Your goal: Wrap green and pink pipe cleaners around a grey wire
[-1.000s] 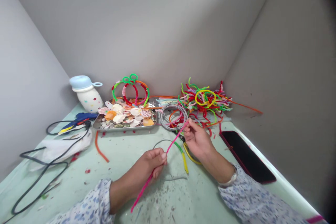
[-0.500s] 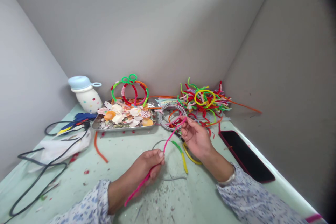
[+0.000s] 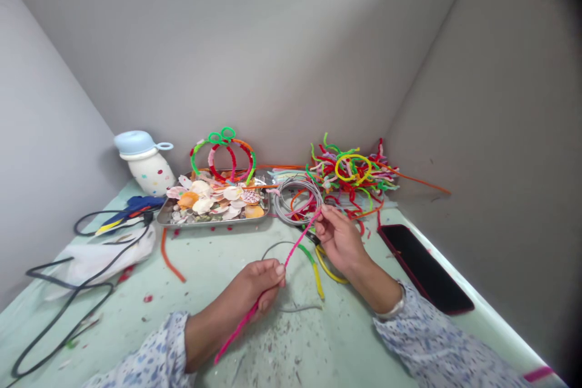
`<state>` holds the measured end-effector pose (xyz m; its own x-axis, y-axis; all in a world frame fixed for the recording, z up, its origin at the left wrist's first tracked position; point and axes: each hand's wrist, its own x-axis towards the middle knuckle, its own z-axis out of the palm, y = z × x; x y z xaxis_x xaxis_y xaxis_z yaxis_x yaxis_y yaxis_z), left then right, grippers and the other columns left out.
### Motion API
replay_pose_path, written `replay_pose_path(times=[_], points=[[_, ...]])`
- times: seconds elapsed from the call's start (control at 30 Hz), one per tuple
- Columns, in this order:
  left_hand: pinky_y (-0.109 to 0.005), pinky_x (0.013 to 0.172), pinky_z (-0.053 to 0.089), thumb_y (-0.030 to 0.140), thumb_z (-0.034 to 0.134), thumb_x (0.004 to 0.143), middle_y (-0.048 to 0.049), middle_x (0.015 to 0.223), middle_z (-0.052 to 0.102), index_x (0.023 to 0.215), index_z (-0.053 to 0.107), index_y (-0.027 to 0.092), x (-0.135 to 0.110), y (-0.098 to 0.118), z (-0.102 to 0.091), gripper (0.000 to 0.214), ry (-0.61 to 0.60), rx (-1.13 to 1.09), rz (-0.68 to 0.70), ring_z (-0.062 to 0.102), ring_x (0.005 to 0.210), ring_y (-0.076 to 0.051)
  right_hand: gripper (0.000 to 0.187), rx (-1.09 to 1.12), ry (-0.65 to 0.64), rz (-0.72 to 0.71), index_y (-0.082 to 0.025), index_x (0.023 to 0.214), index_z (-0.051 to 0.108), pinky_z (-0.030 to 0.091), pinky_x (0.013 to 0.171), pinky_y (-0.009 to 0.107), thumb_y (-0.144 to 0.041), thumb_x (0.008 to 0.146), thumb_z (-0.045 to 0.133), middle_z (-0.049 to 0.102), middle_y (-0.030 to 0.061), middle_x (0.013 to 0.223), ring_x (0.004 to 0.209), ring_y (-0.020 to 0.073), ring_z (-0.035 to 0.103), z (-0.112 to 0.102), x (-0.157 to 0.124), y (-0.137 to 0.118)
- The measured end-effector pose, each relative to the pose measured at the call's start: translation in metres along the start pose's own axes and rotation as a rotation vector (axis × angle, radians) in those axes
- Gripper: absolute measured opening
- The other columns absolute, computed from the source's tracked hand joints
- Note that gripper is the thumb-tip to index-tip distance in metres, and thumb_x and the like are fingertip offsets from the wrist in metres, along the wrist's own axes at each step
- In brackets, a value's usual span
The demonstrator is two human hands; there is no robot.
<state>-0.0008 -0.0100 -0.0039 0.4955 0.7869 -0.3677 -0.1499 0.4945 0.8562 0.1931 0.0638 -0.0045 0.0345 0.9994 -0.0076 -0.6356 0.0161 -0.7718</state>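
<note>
A bright pink pipe cleaner [image 3: 297,240] is stretched at a slant between both hands. My left hand [image 3: 260,284] is closed around its middle, and the loose lower end trails down to the left. With thumb and fingertips, my right hand [image 3: 339,236] pinches the upper end. Below the pipe cleaner lies a curved grey wire, partly wrapped in green and yellow [image 3: 317,273]. Yellow-handled scissors [image 3: 328,267] are partly covered by my right hand. Just beyond that hand rests a coil of grey wire [image 3: 278,203].
A metal tray [image 3: 213,224] holds seashells, with pipe-cleaner rings [image 3: 222,154] standing at its back. Colourful pipe cleaners [image 3: 354,173] are heaped at the back right. A phone [image 3: 425,270] lies to the right. A white bottle [image 3: 150,174] and black cable [image 3: 84,285] are at left.
My right hand has slid down slightly at the upper end of the pink pipe cleaner, closer to my left hand. The whole view has shifted a little.
</note>
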Motion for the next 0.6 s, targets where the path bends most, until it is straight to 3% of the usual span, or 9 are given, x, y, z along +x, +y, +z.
replay_pose_path(times=[0.3, 0.6], points=[[-0.018, 0.032, 0.015, 0.044, 0.059, 0.084, 0.0104, 0.036, 0.035, 0.074, 0.054, 0.017, 0.0004, 0.0004, -0.0008, 0.029, -0.034, -0.001, 0.004, 0.021, 0.029, -0.003, 0.015, -0.029, 0.049, -0.044, -0.017, 0.066, 0.059, 0.035, 0.038, 0.016, -0.022, 0.070, 0.072, 0.056, -0.0047, 0.055, 0.045, 0.0062, 0.050, -0.0018, 0.0033, 0.0000], [-0.018, 0.033, 0.012, 0.046, 0.062, 0.081, 0.0105, 0.036, 0.035, 0.073, 0.052, 0.017, -0.0029, 0.0065, 0.0051, 0.031, 0.012, -0.010, -0.022, 0.019, 0.028, -0.002, 0.016, -0.025, 0.088, -0.041, -0.018, 0.068, 0.057, 0.035, 0.039, 0.015, -0.021, 0.067, 0.073, 0.053, -0.0060, 0.053, 0.046, 0.0064, 0.050, -0.0029, 0.0038, -0.0017]])
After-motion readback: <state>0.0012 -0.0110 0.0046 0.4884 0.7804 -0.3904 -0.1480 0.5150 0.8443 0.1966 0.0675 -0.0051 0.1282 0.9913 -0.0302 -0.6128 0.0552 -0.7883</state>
